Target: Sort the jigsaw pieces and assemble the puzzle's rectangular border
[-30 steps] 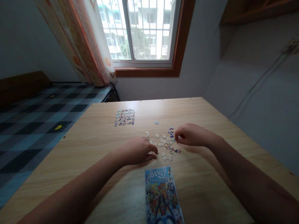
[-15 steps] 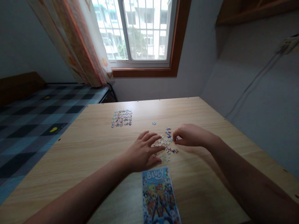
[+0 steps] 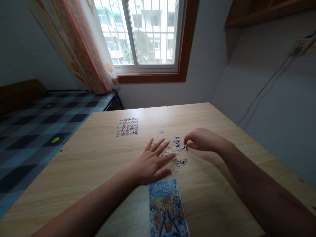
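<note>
Holding left hand point(image 3: 153, 166) splayed wide over loose jigsaw pieces point(image 3: 172, 148) on the worktop point(image 3: 103, 158), apparently for steadying; poising right hand point(image 3: 201, 139) narrowly at blue-marked jigsaw pieces point(image 3: 184, 148), possibly for pinching one; not confirming any hold.

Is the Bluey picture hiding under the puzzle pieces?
No, the Bluey picture lies on the table, on the near side of the loose puzzle pieces.

Includes a barred window point(image 3: 148, 36), a floral curtain point(image 3: 76, 49) beside it, a checked bed point(image 3: 66, 121) and a wall shelf point(image 3: 259, 14).
</note>
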Action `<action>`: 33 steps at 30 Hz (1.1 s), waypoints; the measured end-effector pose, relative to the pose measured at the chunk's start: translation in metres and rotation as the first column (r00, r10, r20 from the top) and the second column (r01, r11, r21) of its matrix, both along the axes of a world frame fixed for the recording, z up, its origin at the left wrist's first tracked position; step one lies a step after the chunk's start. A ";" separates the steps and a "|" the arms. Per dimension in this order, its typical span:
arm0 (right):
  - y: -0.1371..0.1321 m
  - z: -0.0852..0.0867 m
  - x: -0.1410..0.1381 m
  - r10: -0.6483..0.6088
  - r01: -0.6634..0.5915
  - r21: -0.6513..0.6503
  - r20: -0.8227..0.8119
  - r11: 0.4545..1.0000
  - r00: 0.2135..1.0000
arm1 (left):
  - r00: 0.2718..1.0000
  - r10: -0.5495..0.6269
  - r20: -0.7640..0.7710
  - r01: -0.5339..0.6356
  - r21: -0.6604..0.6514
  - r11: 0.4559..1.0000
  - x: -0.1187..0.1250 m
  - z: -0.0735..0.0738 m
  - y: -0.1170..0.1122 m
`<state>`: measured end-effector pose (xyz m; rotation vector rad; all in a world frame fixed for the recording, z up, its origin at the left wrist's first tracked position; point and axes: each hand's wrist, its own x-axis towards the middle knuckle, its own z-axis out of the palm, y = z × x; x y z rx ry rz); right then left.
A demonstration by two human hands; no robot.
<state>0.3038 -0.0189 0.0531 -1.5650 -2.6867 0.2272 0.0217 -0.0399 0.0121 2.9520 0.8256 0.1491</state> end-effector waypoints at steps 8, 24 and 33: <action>-0.001 -0.002 -0.002 0.017 -0.017 -0.026 -0.013 1.000 1.000 | 1.000 0.011 0.012 -0.011 -0.018 1.000 0.001 -0.003 0.004; 0.001 -0.001 0.002 -0.012 0.012 -0.046 0.015 0.999 1.000 | 0.863 0.110 0.493 -0.178 0.093 0.980 -0.016 -0.008 0.021; 0.003 -0.005 0.003 -0.015 0.016 -0.049 0.021 0.999 1.000 | 0.794 0.066 0.604 -0.137 0.072 0.988 -0.014 -0.002 0.018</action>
